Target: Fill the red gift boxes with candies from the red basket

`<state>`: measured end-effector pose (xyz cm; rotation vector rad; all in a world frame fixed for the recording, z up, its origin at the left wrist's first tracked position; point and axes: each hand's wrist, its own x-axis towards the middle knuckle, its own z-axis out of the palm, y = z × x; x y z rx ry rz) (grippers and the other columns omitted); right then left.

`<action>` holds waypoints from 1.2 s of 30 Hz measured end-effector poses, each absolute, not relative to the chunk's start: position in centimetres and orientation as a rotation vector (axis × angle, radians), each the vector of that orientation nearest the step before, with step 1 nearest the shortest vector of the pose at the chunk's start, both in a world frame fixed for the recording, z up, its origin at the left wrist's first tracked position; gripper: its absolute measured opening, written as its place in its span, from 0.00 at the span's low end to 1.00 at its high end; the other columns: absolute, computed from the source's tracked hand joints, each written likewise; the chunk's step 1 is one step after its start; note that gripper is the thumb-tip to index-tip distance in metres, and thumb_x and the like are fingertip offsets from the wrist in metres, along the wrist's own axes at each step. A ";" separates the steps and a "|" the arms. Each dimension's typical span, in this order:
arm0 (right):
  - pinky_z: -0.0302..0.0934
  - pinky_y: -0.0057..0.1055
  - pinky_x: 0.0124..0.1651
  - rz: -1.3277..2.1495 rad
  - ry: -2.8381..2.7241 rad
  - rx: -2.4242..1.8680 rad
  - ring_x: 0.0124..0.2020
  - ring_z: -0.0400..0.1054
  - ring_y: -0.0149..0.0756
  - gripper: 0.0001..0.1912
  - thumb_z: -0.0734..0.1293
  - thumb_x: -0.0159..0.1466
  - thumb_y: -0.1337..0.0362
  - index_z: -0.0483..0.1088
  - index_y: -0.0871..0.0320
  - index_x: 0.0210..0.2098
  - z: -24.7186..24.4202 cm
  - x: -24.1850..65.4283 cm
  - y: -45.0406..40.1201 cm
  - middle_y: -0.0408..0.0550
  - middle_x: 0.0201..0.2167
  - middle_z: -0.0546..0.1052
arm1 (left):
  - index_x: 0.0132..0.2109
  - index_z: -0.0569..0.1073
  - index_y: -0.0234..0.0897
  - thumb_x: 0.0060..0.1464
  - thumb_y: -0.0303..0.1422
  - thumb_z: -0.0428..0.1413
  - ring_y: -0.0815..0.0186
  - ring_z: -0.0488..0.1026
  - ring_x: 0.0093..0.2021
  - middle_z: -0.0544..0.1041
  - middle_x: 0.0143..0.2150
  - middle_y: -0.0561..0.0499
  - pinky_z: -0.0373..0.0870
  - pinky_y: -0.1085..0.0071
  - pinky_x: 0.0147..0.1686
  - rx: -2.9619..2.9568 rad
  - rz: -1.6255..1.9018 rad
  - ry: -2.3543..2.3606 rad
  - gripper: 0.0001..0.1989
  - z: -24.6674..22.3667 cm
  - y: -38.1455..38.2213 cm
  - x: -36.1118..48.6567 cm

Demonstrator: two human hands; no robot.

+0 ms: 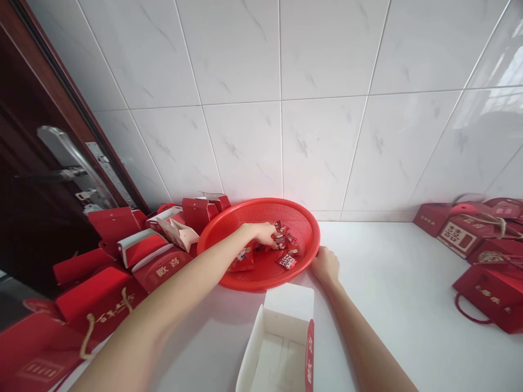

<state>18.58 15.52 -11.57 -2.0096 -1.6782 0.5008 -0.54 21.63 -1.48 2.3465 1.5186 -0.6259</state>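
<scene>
A round red plastic mesh basket point(229, 280) stands on the white surface against the tiled wall. Inside it my left hand point(265, 234) reaches down, fingers curled around small red-wrapped candies point(281, 238); how many are in its grip is hidden. Another wrapped candy point(287, 261) and a larger red packet point(244, 260) lie on the basket floor. At the basket's right rim, my right hand point(326, 265) is closed on the edge, its fingertips partly hidden. In front of the basket sits an open gift box point(280, 354) with a white inside and red outside; nothing shows in it.
Several opened red gift boxes point(161, 267) crowd the left side, some with rope handles. More red gift boxes point(461, 234), closed, are grouped at the far right. A dark red door with a metal handle point(73, 163) stands at the left, beside the tiled wall point(322, 152).
</scene>
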 end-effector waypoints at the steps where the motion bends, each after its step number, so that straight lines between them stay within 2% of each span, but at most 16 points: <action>1: 0.49 0.27 0.29 0.500 -1.679 -2.010 0.32 0.72 0.39 0.11 0.63 0.64 0.65 0.76 0.58 0.30 -11.6 18.6 15.5 0.53 0.32 0.80 | 0.48 0.76 0.33 0.65 0.42 0.57 0.60 0.77 0.46 0.78 0.48 0.46 0.76 0.57 0.48 2.345 -0.611 1.517 0.15 -1.5 21.6 -0.6; 6: 0.48 0.28 0.28 0.493 -1.681 -2.011 0.31 0.72 0.39 0.11 0.63 0.65 0.65 0.76 0.58 0.30 -11.6 18.6 15.5 0.54 0.31 0.80 | 0.44 0.77 0.33 0.65 0.50 0.54 0.61 0.77 0.41 0.79 0.42 0.47 0.75 0.60 0.45 2.346 -0.532 1.523 0.21 -1.6 22.0 -0.9; 9: 0.48 0.28 0.28 0.491 -1.682 -2.014 0.31 0.72 0.39 0.11 0.63 0.64 0.65 0.76 0.58 0.30 -11.7 18.6 15.6 0.53 0.31 0.80 | 0.44 0.76 0.33 0.67 0.49 0.52 0.61 0.78 0.41 0.79 0.42 0.48 0.75 0.60 0.45 2.360 -0.497 1.522 0.21 -2.0 22.5 -1.1; 16: 0.49 0.28 0.29 0.496 -1.684 -2.007 0.32 0.72 0.39 0.11 0.63 0.64 0.65 0.77 0.58 0.31 -11.8 18.6 15.6 0.54 0.31 0.80 | 0.54 0.74 0.35 0.67 0.40 0.56 0.59 0.76 0.49 0.77 0.53 0.44 0.76 0.56 0.49 2.440 -0.417 1.513 0.15 -2.8 23.4 -1.7; 21: 0.49 0.28 0.29 0.504 -1.683 -2.010 0.32 0.73 0.39 0.11 0.63 0.64 0.65 0.77 0.58 0.31 -11.8 18.6 15.6 0.54 0.32 0.81 | 0.58 0.72 0.37 0.66 0.37 0.57 0.56 0.74 0.54 0.74 0.59 0.43 0.74 0.53 0.53 2.483 -0.398 1.484 0.16 -3.3 23.5 -1.6; 28: 0.49 0.28 0.29 0.498 -1.689 -2.012 0.33 0.73 0.40 0.12 0.62 0.65 0.64 0.77 0.58 0.31 -11.6 18.6 15.5 0.55 0.33 0.81 | 0.62 0.69 0.39 0.64 0.35 0.59 0.54 0.73 0.56 0.71 0.61 0.42 0.75 0.52 0.53 2.441 -0.486 1.515 0.21 -3.6 23.1 -1.4; 32: 0.49 0.28 0.29 0.499 -1.686 -2.015 0.32 0.73 0.40 0.12 0.63 0.65 0.65 0.77 0.58 0.31 -11.6 18.5 15.5 0.54 0.32 0.81 | 0.61 0.70 0.39 0.65 0.35 0.58 0.56 0.75 0.54 0.73 0.59 0.43 0.76 0.54 0.51 2.418 -0.509 1.519 0.19 -3.5 22.9 -1.1; 36: 0.49 0.28 0.28 0.500 -1.682 -2.010 0.31 0.73 0.39 0.11 0.64 0.65 0.64 0.77 0.58 0.31 -11.6 18.6 15.5 0.53 0.31 0.80 | 0.55 0.74 0.37 0.66 0.36 0.57 0.59 0.76 0.50 0.76 0.54 0.44 0.77 0.57 0.49 2.400 -0.509 1.502 0.14 -3.3 22.9 -0.9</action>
